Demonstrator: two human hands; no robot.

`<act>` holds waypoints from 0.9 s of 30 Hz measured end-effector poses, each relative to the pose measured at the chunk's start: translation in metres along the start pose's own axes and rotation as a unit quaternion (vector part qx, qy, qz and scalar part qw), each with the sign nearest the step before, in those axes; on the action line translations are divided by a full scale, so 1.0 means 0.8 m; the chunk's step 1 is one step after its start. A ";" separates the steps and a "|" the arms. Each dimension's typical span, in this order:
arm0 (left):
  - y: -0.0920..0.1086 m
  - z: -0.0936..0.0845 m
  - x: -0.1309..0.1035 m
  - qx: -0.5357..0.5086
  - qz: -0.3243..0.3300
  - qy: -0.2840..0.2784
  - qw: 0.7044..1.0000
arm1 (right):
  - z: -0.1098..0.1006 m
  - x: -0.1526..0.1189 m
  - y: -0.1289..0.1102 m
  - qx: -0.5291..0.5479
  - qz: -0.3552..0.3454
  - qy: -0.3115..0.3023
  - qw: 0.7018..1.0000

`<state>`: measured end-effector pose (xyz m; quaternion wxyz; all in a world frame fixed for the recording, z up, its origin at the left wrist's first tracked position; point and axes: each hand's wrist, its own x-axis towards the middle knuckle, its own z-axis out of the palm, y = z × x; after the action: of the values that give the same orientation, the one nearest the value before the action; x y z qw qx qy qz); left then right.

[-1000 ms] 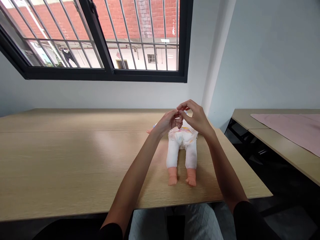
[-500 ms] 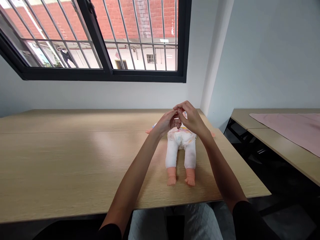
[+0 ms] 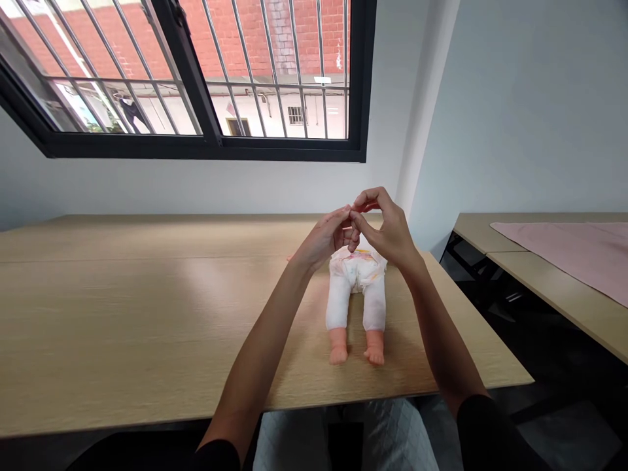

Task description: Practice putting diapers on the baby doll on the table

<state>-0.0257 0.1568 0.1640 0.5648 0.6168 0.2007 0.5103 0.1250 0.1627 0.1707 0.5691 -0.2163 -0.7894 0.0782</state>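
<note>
A baby doll (image 3: pixel 338 301) lies on its back on the wooden table (image 3: pixel 147 314), feet toward me. It has white legs, bare orange-pink feet and a white diaper (image 3: pixel 360 269) with coloured print round its waist. Over its upper body my two hands meet in the air, hiding its head and most of its chest. My left hand (image 3: pixel 328 237) has its fingers curled in, thumb and forefinger together. Thumb and forefinger of my right hand (image 3: pixel 387 229) pinch at the left fingertips. Whatever sits between them, if anything, is too small to make out.
A barred window (image 3: pixel 275 147) is set in the wall behind the table. To the right, past a gap, stands a second table (image 3: pixel 549 271) with a pink cloth (image 3: pixel 579 248) on it. The near table edge runs just in front of my lap.
Both hands have risen slightly, still joined at the fingertips. The right hand has shifted a little to the right and its fingers arch more. The doll stays in place.
</note>
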 end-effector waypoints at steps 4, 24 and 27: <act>0.004 0.004 -0.003 0.005 -0.014 0.017 1.000 | -0.001 -0.001 -0.003 0.001 -0.003 0.010 1.000; 0.042 0.041 -0.036 0.045 0.068 0.033 0.996 | -0.024 -0.007 -0.048 0.115 -0.012 0.031 0.993; 0.046 0.047 -0.040 0.046 0.075 0.036 0.996 | -0.027 -0.009 -0.056 0.127 -0.013 0.025 0.992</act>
<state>-0.0189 0.1013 0.1904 0.4888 0.6362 0.1975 0.5633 0.1359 0.1170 0.1888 0.6127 -0.1343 -0.7612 0.1647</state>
